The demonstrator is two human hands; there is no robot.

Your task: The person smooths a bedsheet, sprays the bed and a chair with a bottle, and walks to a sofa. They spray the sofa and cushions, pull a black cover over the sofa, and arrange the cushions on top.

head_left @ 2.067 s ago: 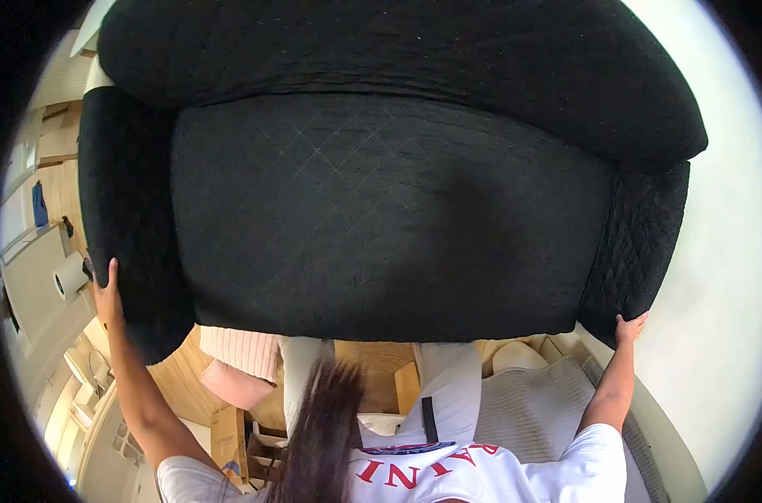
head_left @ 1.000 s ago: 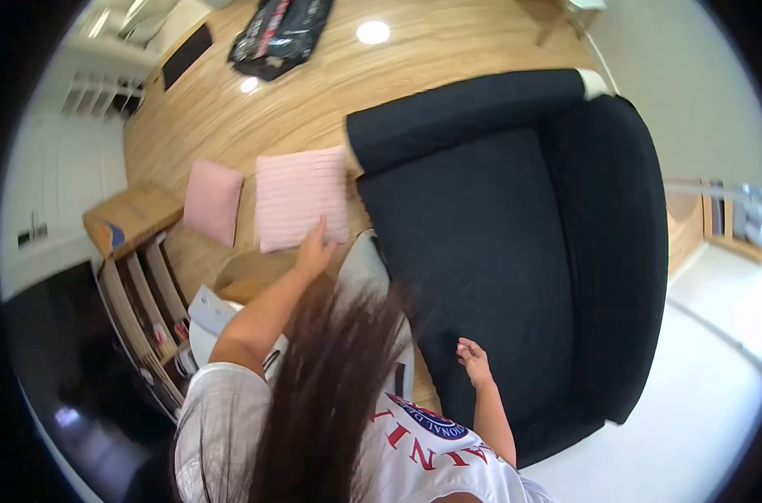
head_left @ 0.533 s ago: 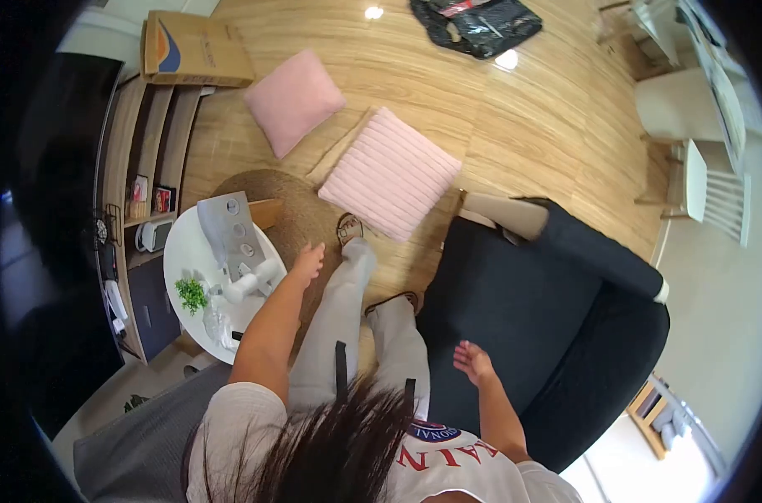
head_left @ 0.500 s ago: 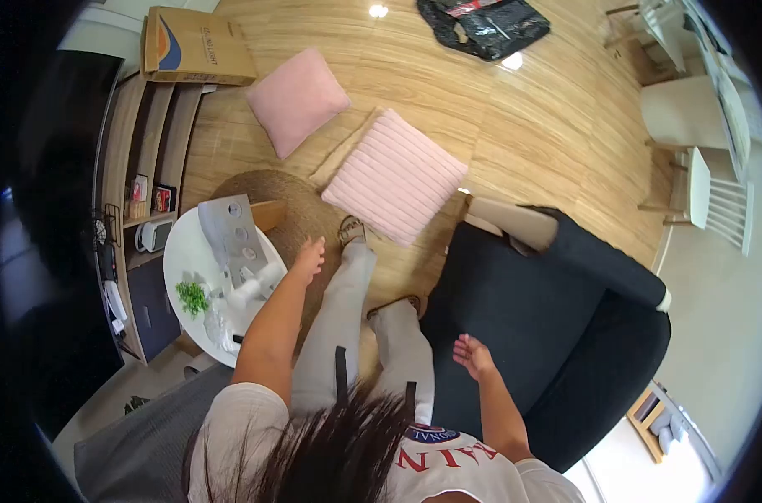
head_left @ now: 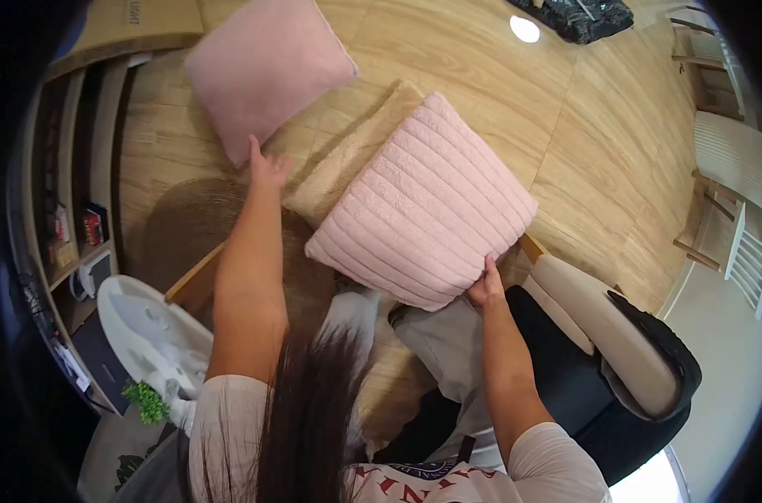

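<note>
A ribbed pink cushion (head_left: 427, 201) lies tilted in front of me, overlapping a beige cushion (head_left: 339, 159) on the wood floor. My right hand (head_left: 484, 285) grips its near right edge, thumb on top and fingers tucked beneath. To the left, my left hand (head_left: 266, 170) reaches out with fingers apart, slightly blurred, its thumb right at the near corner of a smooth pink cushion (head_left: 268, 71). That smooth cushion rests flat on the floor.
On my left are a white oval table (head_left: 150, 323), a green plant (head_left: 146, 402) and an open shelf (head_left: 83, 193). A black sofa with a beige armrest (head_left: 616, 310) stands on the right. A black plastic bag (head_left: 578, 17) lies far off, and a white chair (head_left: 746, 251) stands at the right.
I have leaned forward and down toward the cushions. My right hand has moved from beside the sofa onto the ribbed cushion; my left hand has gone from the table side to the smooth cushion's corner.
</note>
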